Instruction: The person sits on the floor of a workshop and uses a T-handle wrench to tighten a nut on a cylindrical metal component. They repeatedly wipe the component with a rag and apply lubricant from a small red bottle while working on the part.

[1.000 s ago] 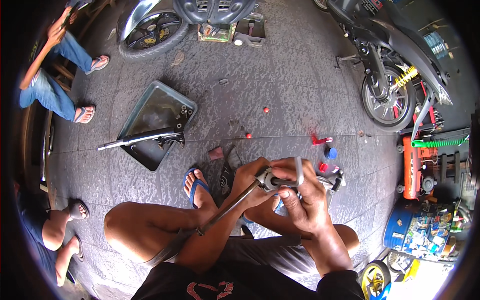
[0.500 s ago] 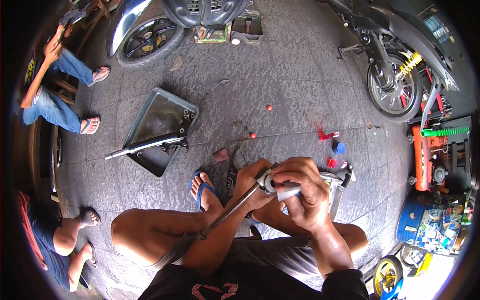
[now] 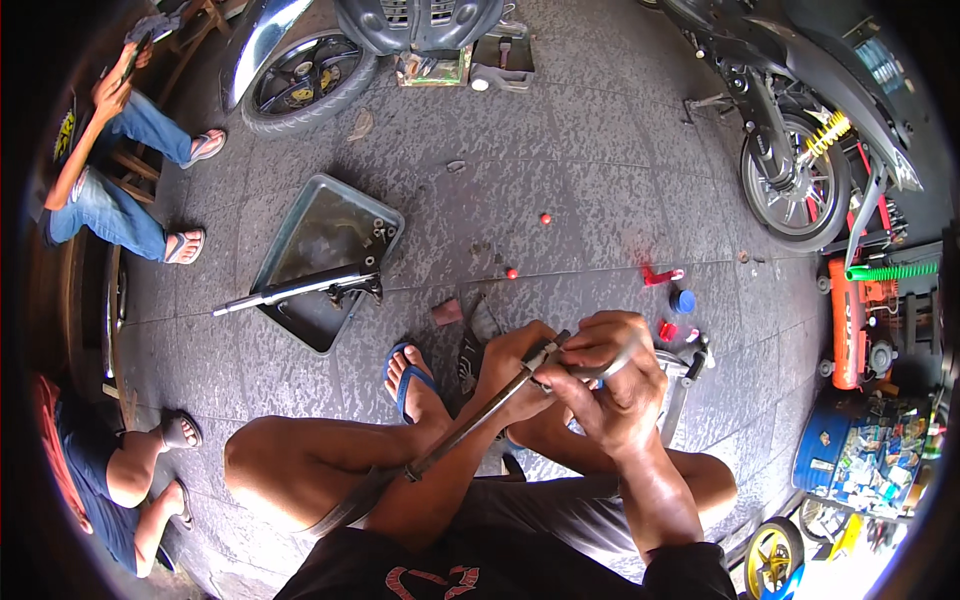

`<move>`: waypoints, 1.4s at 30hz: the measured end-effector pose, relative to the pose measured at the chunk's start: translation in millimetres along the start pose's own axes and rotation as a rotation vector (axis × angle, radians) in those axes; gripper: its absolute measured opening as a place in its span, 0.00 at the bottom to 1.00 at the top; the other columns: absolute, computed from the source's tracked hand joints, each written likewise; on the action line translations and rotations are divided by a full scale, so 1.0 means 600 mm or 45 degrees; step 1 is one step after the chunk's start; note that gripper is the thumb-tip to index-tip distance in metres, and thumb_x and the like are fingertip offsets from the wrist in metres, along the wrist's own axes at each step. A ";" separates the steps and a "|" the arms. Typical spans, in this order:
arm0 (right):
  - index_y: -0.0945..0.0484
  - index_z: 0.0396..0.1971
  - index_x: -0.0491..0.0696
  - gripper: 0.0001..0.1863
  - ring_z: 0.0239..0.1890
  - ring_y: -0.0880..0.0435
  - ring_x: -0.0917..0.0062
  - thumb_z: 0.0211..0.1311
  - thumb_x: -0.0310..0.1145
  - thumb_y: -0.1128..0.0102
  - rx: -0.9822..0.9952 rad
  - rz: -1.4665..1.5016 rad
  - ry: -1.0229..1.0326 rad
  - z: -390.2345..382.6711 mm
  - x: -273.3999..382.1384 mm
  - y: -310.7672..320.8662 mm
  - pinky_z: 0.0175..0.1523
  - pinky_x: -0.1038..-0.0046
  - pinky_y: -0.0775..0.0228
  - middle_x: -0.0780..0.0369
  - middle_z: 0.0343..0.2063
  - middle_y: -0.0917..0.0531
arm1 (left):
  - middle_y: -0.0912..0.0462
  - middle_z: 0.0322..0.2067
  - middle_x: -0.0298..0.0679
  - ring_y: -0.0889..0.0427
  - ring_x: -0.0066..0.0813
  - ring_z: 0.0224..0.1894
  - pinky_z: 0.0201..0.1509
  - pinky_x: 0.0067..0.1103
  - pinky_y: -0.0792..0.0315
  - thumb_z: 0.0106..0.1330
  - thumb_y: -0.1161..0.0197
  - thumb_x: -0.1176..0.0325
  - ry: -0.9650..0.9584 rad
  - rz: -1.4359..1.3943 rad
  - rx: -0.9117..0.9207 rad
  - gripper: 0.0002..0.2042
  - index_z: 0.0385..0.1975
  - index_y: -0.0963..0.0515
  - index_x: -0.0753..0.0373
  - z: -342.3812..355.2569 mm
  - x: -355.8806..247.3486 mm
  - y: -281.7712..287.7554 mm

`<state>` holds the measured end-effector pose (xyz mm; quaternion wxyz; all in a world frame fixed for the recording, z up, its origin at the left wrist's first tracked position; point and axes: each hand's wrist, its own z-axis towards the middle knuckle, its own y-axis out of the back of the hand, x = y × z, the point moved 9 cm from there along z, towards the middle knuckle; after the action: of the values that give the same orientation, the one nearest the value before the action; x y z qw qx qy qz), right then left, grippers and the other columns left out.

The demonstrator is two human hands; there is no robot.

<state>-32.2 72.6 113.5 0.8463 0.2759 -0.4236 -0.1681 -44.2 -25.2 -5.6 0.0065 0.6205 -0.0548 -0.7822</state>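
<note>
One rod (image 3: 470, 425) is slanting across the crouching person's left forearm, its head lying between the two hands, its shaft running down to the thigh. The left hand (image 3: 515, 360) is wrapping the rod just under the head, fingers closed, their undersides out of sight. The right hand (image 3: 615, 390) is closing, thumb against fingers, on one pale strip (image 3: 625, 358) right at the head; whether strip and metal are touching, I cannot tell. The strip is blurring; the rod's lower end is darkening and hard to make out against the leg.

Ahead and to the left, one tray (image 3: 315, 245) is sitting on the floor. One fork tube (image 3: 300, 287) is lying across it, overhanging the left rim; several rings (image 3: 378, 232) are clustering near the right corner, too small to count surely.

Past the hands: two red balls (image 3: 545, 218) are resting well apart from the tray, one blue cap (image 3: 684, 301) is lying between two red pieces (image 3: 660, 275).

Two other people (image 3: 130, 220) are sitting at the left, both cut off by the dark rim.
</note>
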 end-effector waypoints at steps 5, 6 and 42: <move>0.18 0.40 0.46 0.14 0.46 0.18 0.61 0.52 0.27 0.27 0.132 0.086 -0.147 0.018 0.014 -0.003 0.54 0.59 0.27 0.59 0.39 0.16 | 0.19 0.24 0.40 0.16 0.33 0.25 0.30 0.27 0.25 0.49 0.20 0.59 0.052 -0.093 -0.015 0.19 0.32 0.23 0.61 -0.003 0.013 0.008; 0.18 0.39 0.45 0.14 0.48 0.19 0.61 0.51 0.25 0.27 0.135 0.166 -0.141 0.018 0.016 -0.004 0.53 0.60 0.27 0.58 0.39 0.15 | 0.19 0.24 0.40 0.16 0.33 0.25 0.30 0.27 0.25 0.49 0.20 0.58 0.025 -0.095 -0.031 0.19 0.32 0.23 0.61 -0.003 0.010 0.011; 0.19 0.43 0.44 0.19 0.50 0.21 0.58 0.51 0.32 0.24 0.127 0.048 -0.046 0.000 -0.004 -0.010 0.53 0.60 0.28 0.56 0.42 0.18 | 0.19 0.24 0.39 0.16 0.35 0.26 0.30 0.28 0.25 0.49 0.22 0.56 -0.068 -0.006 -0.021 0.20 0.32 0.23 0.61 -0.003 0.006 0.012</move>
<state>-33.7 69.1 108.3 0.8268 0.3064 -0.4518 -0.1358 -43.5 -32.5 -8.9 0.0083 0.5996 -0.0469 -0.7989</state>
